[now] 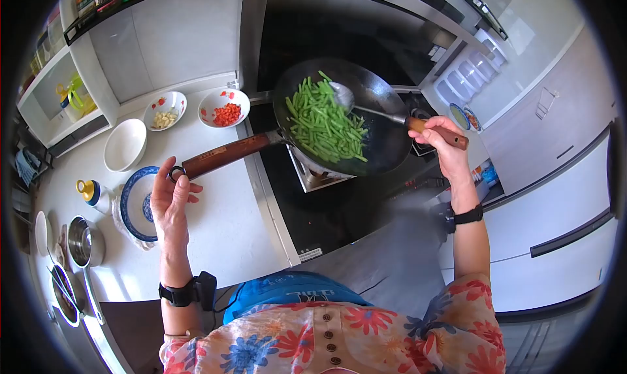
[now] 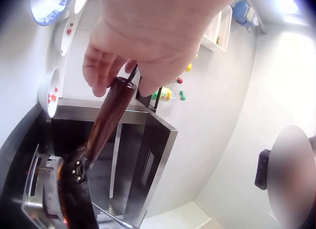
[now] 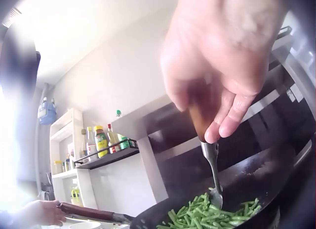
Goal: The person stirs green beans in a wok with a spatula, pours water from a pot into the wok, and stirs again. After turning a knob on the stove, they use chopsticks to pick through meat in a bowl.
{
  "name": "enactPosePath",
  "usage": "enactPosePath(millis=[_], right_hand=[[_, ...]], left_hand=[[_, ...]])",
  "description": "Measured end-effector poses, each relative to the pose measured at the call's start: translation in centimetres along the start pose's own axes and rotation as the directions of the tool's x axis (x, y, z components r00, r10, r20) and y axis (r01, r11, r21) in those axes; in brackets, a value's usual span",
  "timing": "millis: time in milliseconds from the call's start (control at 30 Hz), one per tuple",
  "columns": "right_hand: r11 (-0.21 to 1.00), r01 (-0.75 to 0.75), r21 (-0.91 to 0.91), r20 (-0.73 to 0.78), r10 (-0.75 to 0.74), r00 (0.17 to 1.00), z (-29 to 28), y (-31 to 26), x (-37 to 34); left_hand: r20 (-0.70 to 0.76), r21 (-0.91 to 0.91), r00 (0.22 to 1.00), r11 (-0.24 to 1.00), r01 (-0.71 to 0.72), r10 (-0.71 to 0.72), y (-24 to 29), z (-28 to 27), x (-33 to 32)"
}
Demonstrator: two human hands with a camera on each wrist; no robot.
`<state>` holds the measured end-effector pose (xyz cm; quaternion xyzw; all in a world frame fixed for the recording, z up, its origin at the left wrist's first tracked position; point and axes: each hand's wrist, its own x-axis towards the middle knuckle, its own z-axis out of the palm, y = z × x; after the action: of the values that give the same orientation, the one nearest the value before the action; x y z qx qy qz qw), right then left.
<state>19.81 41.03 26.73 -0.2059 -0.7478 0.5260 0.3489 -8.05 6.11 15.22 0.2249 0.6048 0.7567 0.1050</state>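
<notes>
A dark wok (image 1: 385,99) sits over the burner, holding a heap of cut green beans (image 1: 323,122). At the end of its brown wooden handle (image 1: 225,157), my left hand (image 1: 171,201) grips near the hanging ring, thumb on one side and fingers on the other. The same grip on the handle (image 2: 111,115) shows in the left wrist view. My right hand (image 1: 446,145) holds the wooden handle of a metal spatula (image 1: 379,114) with a rounded head. That head rests at the upper edge of the beans (image 3: 207,214), partly among them.
Left of the stove, the white counter (image 1: 228,224) bears a bowl of chopped red pepper (image 1: 227,113), a bowl of garlic pieces (image 1: 164,118), a white bowl (image 1: 125,145), a blue-rimmed plate (image 1: 134,224) and a steel pot (image 1: 85,240). Bottles stand on a wall rack (image 3: 106,157).
</notes>
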Motion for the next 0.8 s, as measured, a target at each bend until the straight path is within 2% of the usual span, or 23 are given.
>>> enactPosePath(millis=[67,133,167,233,267,300,500,567,633,733,800], right_hand=[[0.999,0.007,0.036,0.007,-0.007,1.0,0.2,-1.6,-1.1],[0.996,0.09,-0.025,-0.024,-0.09,0.996,0.2,-3.9,-2.4],[0.996,0.085,-0.028,-0.023,-0.086,0.996,0.2,-4.3,-3.0],[0.994,0.106,0.039,-0.064,-0.103,0.993,0.3,-4.6,-4.3],[0.995,0.071,0.074,-0.051,-0.067,0.996,0.5,-3.6,-4.9],[0.999,0.03,0.028,-0.094,-0.028,0.995,1.1,-2.4,-5.5],[0.987,-0.064,0.149,-0.429,0.123,0.895,0.8,4.1,-8.4],[0.98,-0.047,0.193,-0.441,0.129,0.888,1.6,5.4,-6.7],[0.965,-0.08,0.249,-0.352,0.167,0.921,0.4,5.5,-5.6],[0.986,-0.114,0.119,-0.331,0.148,0.932,-2.0,2.8,-7.3],[0.983,-0.13,0.129,-0.356,0.168,0.919,-2.2,3.5,-7.7]], left_hand=[[0.01,-0.001,1.0,1.0,0.005,-0.005,0.0,0.2,0.1],[0.005,-0.009,1.0,1.0,0.007,-0.006,-0.1,0.4,0.2],[0.004,-0.01,1.0,1.0,0.012,-0.012,-0.2,0.5,0.1],[-0.023,-0.007,1.0,1.0,0.003,-0.003,-0.1,0.7,0.1],[-0.022,-0.008,1.0,1.0,0.006,-0.007,-0.1,0.8,0.1],[-0.032,-0.006,0.999,1.0,0.0,0.0,-0.2,0.9,0.1],[-0.048,0.001,0.998,1.0,-0.028,0.028,-0.4,0.9,0.2],[-0.042,0.016,0.999,0.999,-0.033,0.033,-0.4,1.1,0.2],[-0.042,0.012,0.999,1.0,-0.017,0.017,-0.4,0.7,0.2],[-0.039,0.035,0.999,0.999,-0.024,0.025,-0.3,0.6,0.4],[-0.05,0.029,0.999,0.999,-0.016,0.017,-0.2,0.9,0.2]])
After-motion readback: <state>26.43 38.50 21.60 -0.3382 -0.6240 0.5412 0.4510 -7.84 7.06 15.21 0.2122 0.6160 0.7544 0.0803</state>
